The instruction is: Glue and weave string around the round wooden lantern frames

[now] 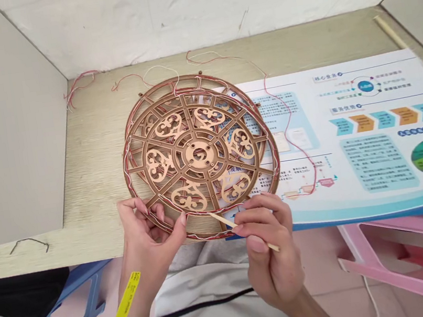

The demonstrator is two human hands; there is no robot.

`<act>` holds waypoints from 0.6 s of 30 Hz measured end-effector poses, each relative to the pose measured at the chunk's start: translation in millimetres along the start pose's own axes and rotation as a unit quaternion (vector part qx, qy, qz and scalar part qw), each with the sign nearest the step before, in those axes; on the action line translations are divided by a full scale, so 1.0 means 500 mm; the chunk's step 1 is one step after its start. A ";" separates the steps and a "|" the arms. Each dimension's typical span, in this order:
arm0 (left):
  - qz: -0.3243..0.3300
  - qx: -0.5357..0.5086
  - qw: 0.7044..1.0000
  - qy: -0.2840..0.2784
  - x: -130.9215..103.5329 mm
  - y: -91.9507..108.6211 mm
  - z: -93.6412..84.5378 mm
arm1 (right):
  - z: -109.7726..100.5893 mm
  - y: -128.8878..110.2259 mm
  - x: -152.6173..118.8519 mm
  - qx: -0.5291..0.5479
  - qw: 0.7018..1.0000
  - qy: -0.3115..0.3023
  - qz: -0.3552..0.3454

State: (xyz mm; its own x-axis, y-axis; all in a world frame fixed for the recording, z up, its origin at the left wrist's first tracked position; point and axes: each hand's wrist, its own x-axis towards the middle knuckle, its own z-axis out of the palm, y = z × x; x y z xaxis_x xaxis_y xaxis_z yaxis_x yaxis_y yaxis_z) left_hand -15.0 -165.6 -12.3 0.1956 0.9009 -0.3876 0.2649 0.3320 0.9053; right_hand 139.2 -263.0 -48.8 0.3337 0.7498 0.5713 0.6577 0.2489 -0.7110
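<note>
A round wooden wheel frame [198, 153] with cut-out scroll ornaments lies over another similar wheel at the front of the table. Thin red and white wires [191, 214] run along its rings. My left hand [153, 231] grips the wheel's near-left rim, its thumb pressing at the wire on the inner ring. In my right hand [270, 245] is a thin pale wooden stick [223, 219], held like a pen. The stick's tip touches the near part of the inner ring beside the wire. Loose wire [290, 115] trails off to the right.
A printed sheet [331, 162] lies under the wheels and to the right. Wire ends [81, 85] lie at the back left. Grey panels [3, 121] and a white wall [193, 13] bound the table. A pink stool [408, 251] and a blue stool [68, 291] stand below; a black cable [186, 311] crosses in front.
</note>
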 end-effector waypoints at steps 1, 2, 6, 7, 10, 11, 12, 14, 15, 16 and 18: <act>0.001 0.000 1.000 0.000 -0.002 0.002 0.002 | -0.001 0.000 0.003 -0.003 1.000 -0.005 0.000; 0.005 -0.001 1.000 0.005 -0.004 0.005 0.005 | -0.002 0.000 0.005 -0.005 1.000 -0.011 -0.003; 0.022 -0.008 0.999 0.041 -0.015 0.016 0.021 | -0.005 0.000 0.011 -0.005 0.999 -0.039 -0.024; 0.024 -0.008 0.999 0.043 -0.017 0.017 0.023 | -0.006 0.001 0.011 -0.003 0.999 -0.041 -0.025; 0.026 -0.007 0.999 0.040 -0.019 0.017 0.026 | -0.009 0.002 0.012 0.004 0.999 -0.043 -0.021; 0.027 -0.008 0.999 0.041 -0.019 0.016 0.026 | -0.010 0.002 0.013 0.007 0.999 -0.044 -0.022; 0.028 -0.009 0.999 0.043 -0.018 0.015 0.026 | -0.012 0.002 0.015 0.012 0.999 -0.047 -0.023; 0.030 -0.011 0.998 0.046 -0.018 0.014 0.026 | -0.015 0.001 0.017 0.023 0.998 -0.049 -0.018; 0.031 -0.011 0.998 0.046 -0.018 0.013 0.025 | -0.016 0.001 0.018 0.028 0.998 -0.050 -0.012; 0.031 -0.011 0.998 0.045 -0.017 0.012 0.024 | -0.017 0.000 0.018 0.033 0.998 -0.050 -0.003; 0.030 -0.010 0.999 0.038 -0.015 0.011 0.020 | -0.019 0.000 0.015 0.043 0.998 -0.045 0.020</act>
State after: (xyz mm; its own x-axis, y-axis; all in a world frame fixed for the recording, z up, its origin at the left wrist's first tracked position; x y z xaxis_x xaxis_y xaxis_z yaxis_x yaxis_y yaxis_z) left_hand -5.5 -173.3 -6.5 0.1385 0.9375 -0.3193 0.2362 0.2818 0.9299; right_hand 148.3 -263.1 -40.5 0.2944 0.8114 0.5049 0.5830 0.2661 -0.7676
